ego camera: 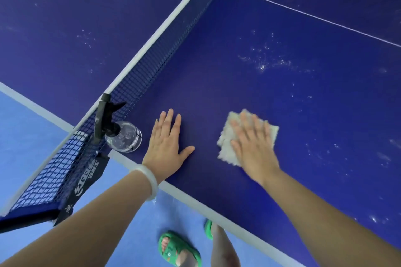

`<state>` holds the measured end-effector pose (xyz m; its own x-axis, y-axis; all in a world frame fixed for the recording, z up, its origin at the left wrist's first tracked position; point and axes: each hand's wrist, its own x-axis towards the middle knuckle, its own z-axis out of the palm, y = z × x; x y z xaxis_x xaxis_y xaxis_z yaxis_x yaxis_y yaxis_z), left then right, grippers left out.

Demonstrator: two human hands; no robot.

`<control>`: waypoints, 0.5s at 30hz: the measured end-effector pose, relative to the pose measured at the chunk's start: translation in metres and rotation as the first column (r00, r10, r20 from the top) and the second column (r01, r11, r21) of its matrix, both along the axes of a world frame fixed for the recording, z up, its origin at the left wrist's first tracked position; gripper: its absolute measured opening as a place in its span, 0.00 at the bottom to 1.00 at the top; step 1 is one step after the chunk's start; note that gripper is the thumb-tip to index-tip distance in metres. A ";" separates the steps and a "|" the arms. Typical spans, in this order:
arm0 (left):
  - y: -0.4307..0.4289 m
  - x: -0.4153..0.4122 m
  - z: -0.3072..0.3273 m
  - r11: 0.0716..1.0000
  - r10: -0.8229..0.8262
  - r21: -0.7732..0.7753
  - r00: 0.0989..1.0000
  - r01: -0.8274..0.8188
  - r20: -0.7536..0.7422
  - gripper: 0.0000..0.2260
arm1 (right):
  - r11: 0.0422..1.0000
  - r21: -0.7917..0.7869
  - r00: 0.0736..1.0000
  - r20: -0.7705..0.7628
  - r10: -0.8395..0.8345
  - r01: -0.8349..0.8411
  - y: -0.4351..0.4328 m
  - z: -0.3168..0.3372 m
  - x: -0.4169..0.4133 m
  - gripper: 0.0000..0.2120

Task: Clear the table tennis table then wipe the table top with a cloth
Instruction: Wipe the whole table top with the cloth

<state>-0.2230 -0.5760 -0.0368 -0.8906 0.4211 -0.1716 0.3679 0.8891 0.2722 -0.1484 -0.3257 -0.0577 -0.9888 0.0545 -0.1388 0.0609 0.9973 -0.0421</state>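
– Net (138, 76) on the left, then?
– Yes, dark blue mesh with a white top band. It runs from the lower left of the frame to the top centre, across the blue desk (282, 97). Just right of its black post (102, 119), a clear spray bottle (127, 138) with a black trigger head stands at the desk's near edge.
– And the hands?
– The left hand (167, 147) lies flat on the desk near the bottle, fingers straight, thumb out, holding nothing. A pale bangle (150, 182) circles that wrist. Right of it, the right hand (253, 147), blurred, presses flat with straight, spread fingers on a pale cloth (225, 136). The cloth lies on the desk right of centre.
– Anything further right?
– Whitish specks (262, 65) scatter over the surface. Green slippers (178, 249) show at the bottom, on the blue floor (26, 136).
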 end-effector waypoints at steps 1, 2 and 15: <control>0.009 -0.009 0.002 1.000 0.014 -0.001 1.000 -0.014 0.004 0.41 | 0.989 -0.006 0.989 0.018 -0.150 0.150 0.016 0.001 -0.012 0.27; 0.017 -0.020 0.003 0.999 0.044 -0.007 0.999 -0.044 0.021 0.41 | 0.951 -0.017 0.951 0.029 -0.307 0.307 0.026 0.002 -0.024 0.27; 0.080 -0.136 -0.026 0.973 0.190 -0.125 0.980 -0.196 -0.061 0.35 | 0.996 0.067 0.998 0.016 -0.058 0.056 0.029 -0.004 -0.071 0.29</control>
<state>-0.3594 -0.4956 -0.0633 -0.9615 0.2174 -0.1680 0.1958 0.9711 0.1362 -0.2196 -0.2971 -0.0620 -0.9812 0.1205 -0.1505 0.1179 0.9927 0.0261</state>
